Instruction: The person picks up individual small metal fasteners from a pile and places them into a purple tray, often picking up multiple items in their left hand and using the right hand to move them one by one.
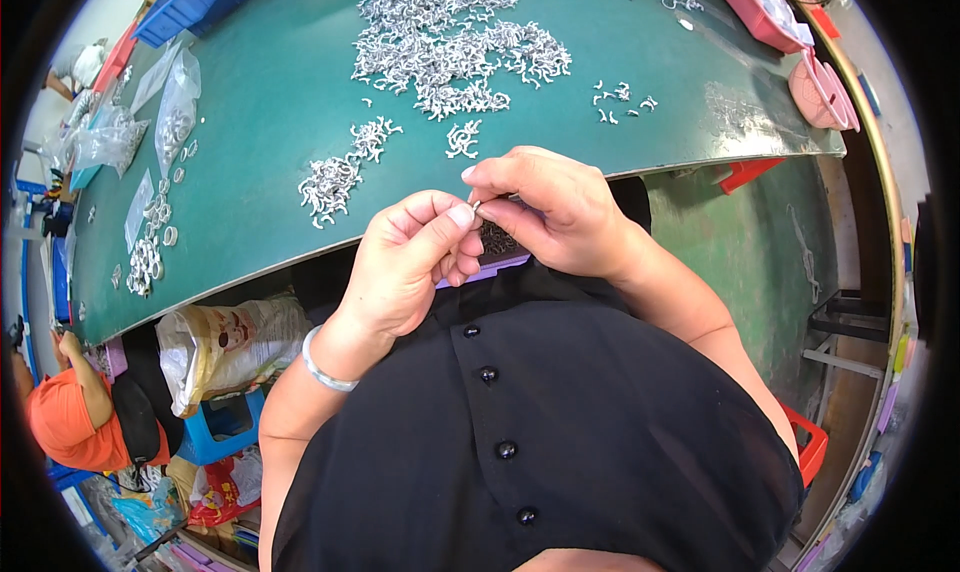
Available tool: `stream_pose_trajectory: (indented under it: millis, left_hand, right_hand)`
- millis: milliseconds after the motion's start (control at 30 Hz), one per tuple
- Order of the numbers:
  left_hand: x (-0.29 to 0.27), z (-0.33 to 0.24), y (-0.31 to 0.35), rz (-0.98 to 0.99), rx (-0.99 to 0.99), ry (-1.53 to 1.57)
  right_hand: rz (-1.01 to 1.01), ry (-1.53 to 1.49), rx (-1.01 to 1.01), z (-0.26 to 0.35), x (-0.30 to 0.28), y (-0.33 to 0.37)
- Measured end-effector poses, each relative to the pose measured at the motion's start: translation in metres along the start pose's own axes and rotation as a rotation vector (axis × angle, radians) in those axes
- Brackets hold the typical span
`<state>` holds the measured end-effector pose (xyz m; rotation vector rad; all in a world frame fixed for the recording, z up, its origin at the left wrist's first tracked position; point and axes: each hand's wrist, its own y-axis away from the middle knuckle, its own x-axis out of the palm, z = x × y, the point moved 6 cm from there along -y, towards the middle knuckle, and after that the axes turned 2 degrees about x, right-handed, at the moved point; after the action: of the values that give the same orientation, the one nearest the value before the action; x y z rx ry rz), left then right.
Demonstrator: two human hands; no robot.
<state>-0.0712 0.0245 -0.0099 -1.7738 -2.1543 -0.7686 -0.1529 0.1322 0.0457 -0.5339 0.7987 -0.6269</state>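
Observation:
My left hand (415, 252) and my right hand (555, 210) meet above the near edge of the green table (250, 197). Between their fingertips is a small silvery metal piece (476, 207), mostly covered by the fingers. Thumb and forefinger of the left hand pinch it from one side; the right hand's fingertips close on it from the other. Just beyond the hands lies a little cluster of curved silvery metal pieces (462, 139). Another small heap (330, 187) sits to the left, and a large pile (440, 47) spreads farther back.
Under the hands, below the table edge, is a purple tray (487, 271) of dark bits. Plastic bags (178, 112) and white rings (145, 267) lie at left, near a blue bin (195, 2). Pink baskets (822, 90) stand at right. A person in orange (75, 422) is at far left.

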Motion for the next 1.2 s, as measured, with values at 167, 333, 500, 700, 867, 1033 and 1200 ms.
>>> stream_pose_trajectory:
  millis: [167,333,500,700,867,1033,1200]
  left_hand:
    - [-0.003,0.002,-0.002,0.015,0.003,0.036]
    - [-0.003,0.006,-0.004,0.081,0.018,0.219]
    - [-0.006,0.005,-0.004,0.044,0.052,0.151]
    - [-0.007,0.004,-0.004,0.037,0.073,0.157]
    - [-0.005,0.0,-0.004,0.019,0.105,0.134]
    - [-0.007,-0.001,-0.004,0.07,0.126,0.174]
    - [-0.008,-0.002,-0.006,0.06,0.116,0.207]
  right_hand:
    - [-0.016,-0.051,0.008,-0.001,0.0,0.0]
    - [-0.04,-0.111,0.04,-0.003,0.0,0.0]
    - [-0.089,-0.09,0.116,-0.012,-0.007,-0.001]
    - [-0.08,0.17,0.197,-0.039,-0.01,-0.006]
    - [0.05,0.324,0.181,-0.04,-0.001,-0.013]
    - [0.066,0.325,0.161,-0.042,0.007,-0.017]
    - [0.117,0.306,0.147,-0.043,0.009,-0.018]
